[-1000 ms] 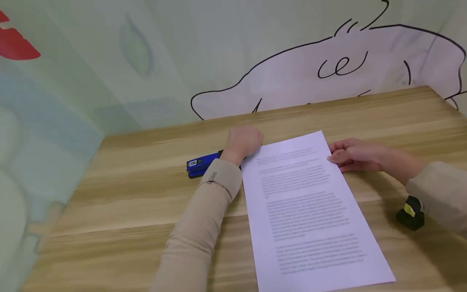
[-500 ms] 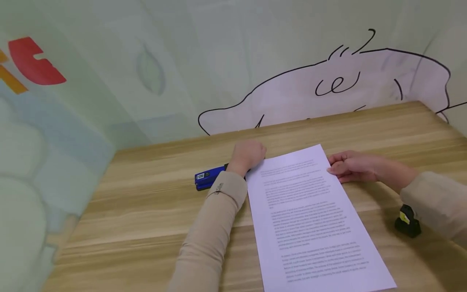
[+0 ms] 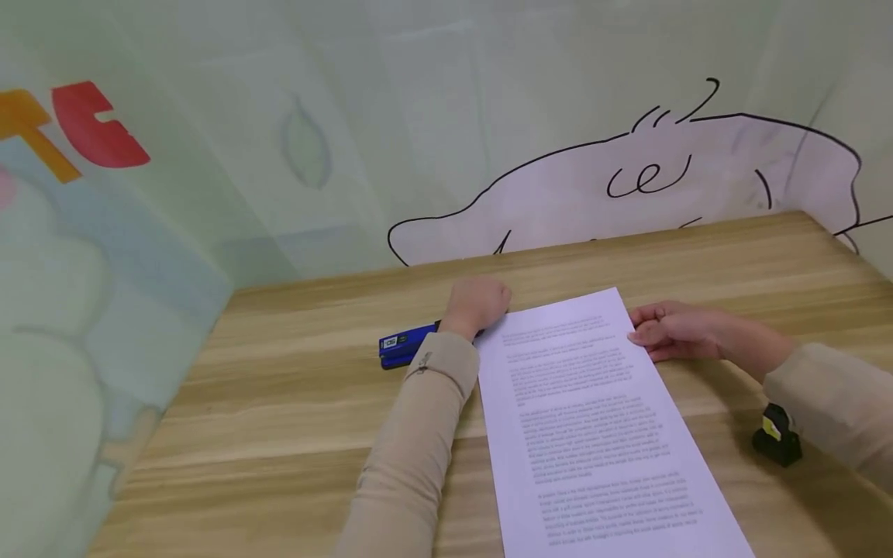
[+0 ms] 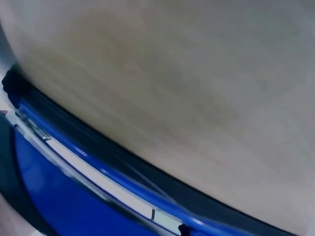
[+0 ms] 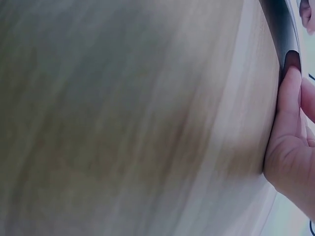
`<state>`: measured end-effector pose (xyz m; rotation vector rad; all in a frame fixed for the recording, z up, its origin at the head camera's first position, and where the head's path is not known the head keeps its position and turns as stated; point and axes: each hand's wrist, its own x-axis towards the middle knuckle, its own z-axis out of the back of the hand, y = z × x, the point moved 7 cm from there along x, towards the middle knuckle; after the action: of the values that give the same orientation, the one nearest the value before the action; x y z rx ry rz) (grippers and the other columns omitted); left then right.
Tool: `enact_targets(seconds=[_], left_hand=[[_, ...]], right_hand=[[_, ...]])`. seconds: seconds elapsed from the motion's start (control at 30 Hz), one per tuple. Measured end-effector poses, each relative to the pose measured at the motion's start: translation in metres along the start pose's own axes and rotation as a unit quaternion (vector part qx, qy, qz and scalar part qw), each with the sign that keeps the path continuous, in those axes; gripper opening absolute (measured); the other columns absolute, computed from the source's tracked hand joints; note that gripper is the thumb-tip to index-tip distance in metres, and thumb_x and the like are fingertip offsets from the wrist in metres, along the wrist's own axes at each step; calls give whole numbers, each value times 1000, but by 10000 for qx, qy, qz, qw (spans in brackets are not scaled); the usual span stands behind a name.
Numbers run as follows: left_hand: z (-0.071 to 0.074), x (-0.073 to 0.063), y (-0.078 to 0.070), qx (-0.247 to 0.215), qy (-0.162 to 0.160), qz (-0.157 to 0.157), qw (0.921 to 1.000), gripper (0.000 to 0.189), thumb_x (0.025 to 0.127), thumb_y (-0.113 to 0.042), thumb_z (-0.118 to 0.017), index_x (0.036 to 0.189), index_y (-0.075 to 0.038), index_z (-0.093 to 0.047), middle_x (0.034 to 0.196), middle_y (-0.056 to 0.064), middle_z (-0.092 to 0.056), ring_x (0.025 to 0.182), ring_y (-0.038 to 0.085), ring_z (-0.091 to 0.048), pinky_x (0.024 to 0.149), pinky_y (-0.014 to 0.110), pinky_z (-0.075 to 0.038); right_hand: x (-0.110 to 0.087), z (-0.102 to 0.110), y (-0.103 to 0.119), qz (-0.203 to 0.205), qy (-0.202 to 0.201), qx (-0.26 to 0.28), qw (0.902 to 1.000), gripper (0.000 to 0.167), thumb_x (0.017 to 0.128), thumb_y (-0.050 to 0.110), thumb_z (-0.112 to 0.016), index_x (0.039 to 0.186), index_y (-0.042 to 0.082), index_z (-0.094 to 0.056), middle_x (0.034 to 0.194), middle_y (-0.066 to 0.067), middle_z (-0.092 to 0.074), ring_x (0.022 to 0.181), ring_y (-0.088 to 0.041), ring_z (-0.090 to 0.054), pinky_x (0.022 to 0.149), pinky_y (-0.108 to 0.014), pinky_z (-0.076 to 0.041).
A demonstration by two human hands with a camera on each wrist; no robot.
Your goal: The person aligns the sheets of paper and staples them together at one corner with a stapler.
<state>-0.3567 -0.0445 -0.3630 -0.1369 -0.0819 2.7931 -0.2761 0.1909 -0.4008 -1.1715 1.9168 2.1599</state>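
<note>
A blue stapler [image 3: 407, 346] lies at the top left corner of the printed paper [image 3: 586, 434], its black end under my left hand [image 3: 477, 304]. That hand grips the stapler, its fingers mostly hidden from the head camera. Up close in the left wrist view, the stapler [image 4: 74, 196] runs diagonally, with skin showing at the left edge. My right hand [image 3: 677, 332] pinches the paper's right edge near the top, thumb above. In the right wrist view, the right hand [image 5: 293, 132] rests beside the lifted paper edge [image 5: 281, 24].
A small black object with a yellow patch [image 3: 777, 435] stands on the wooden table [image 3: 279, 434] by the right sleeve. Behind the table's far edge rises a wall [image 3: 391, 139] with cartoon drawings.
The head view has tilted up, so the table, paper and hands sit lower in the picture. Both hands keep their places on the stapler and the paper.
</note>
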Motion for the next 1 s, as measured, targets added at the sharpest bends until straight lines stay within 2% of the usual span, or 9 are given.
enact_targets(seconds=[0.37, 0.5, 0.63, 0.83, 1.0], left_hand=[[19, -2, 5, -835, -108, 111, 9964, 45, 101, -28, -29, 60, -13, -42, 56, -1, -39, 54, 14, -39, 52, 26, -30], [20, -3, 9, -984, -181, 57, 9950, 46, 100, -27, -31, 58, -13, -41, 55, -2, -38, 52, 13, -38, 51, 25, -29], [17, -5, 13, -1085, -83, 39, 9940, 46, 100, -28, -29, 58, -13, -40, 55, -2, -38, 51, 13, -36, 51, 25, -28], [22, -9, 20, -1683, -193, 296, 9851, 48, 102, -36, -24, 64, -12, -41, 61, 1, -40, 57, 16, -38, 57, 27, -30], [27, -13, 24, -2062, -436, 189, 9774, 54, 101, -45, -23, 63, -12, -42, 61, 1, -42, 58, 16, -40, 60, 29, -33]], right_hand=[[-3, 3, 10, 60, -76, -11, 10000, 17, 91, 4, -55, 107, 2, -48, 85, 0, -64, 77, -12, -61, 72, -26, -52], [0, 1, 9, 61, -133, -56, 9999, 18, 91, 4, -55, 107, 1, -48, 84, 0, -63, 76, -12, -60, 71, -25, -52], [1, -2, 7, 83, -66, -23, 9999, 15, 91, 3, -55, 105, 2, -49, 84, 0, -64, 75, -12, -60, 70, -25, -52], [1, -3, 4, 175, -40, 67, 9998, 11, 91, 4, -56, 101, 5, -52, 82, 0, -64, 73, -12, -61, 68, -24, -52], [0, -3, 0, 153, -51, 88, 9998, 10, 91, 4, -56, 100, 5, -51, 81, 1, -64, 72, -11, -60, 66, -24, -52]])
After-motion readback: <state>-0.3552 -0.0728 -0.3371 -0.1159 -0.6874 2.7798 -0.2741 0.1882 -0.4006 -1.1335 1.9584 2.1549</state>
